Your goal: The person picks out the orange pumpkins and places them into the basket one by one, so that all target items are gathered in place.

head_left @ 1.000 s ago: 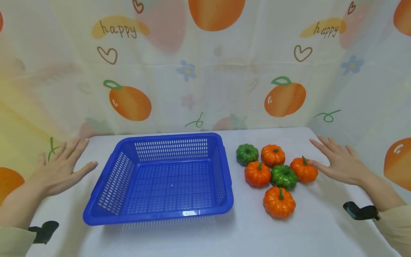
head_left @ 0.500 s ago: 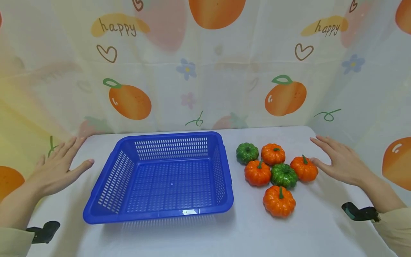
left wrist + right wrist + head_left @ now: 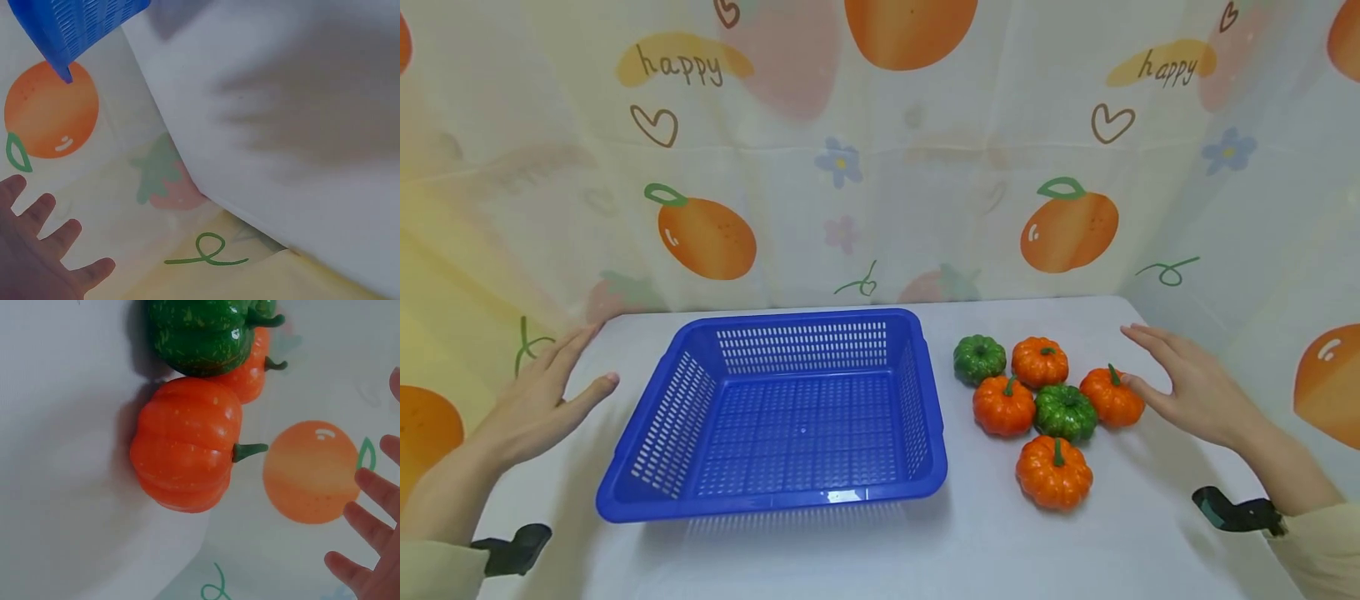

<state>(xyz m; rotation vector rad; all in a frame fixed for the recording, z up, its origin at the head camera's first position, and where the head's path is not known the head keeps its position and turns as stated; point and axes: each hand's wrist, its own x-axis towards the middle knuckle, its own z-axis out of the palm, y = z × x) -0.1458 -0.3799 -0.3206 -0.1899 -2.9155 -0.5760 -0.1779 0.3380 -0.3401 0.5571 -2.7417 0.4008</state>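
In the head view a blue plastic basket (image 3: pixel 805 503), slatted and with nothing inside, stands left of centre on the white table. To its right lie several small pumpkins: orange ones such as the front pumpkin (image 3: pixel 1054 475) and two green ones, including a green pumpkin (image 3: pixel 1065 414) in the middle of the group. My left hand (image 3: pixel 538 408) hovers left of the basket, fingers straight, holding nothing. Over at the right, my right hand (image 3: pixel 1195 387) hovers beside the rightmost orange pumpkin (image 3: pixel 1111 398), its thumb overlapping that pumpkin's edge in this view. The right wrist view shows its fingers spread and holding nothing.
Behind the white table (image 3: pixel 820 567) hangs a printed curtain (image 3: pixel 917 200) with fruit, hearts and lettering, wrapping round both sides. A dark strap (image 3: pixel 1236 510) sits at the right wrist, and another dark strap (image 3: pixel 512 550) at the left.
The fingers of both hands have drawn a little closer together, and the right hand has turned slightly. The basket and pumpkins stay where they were.
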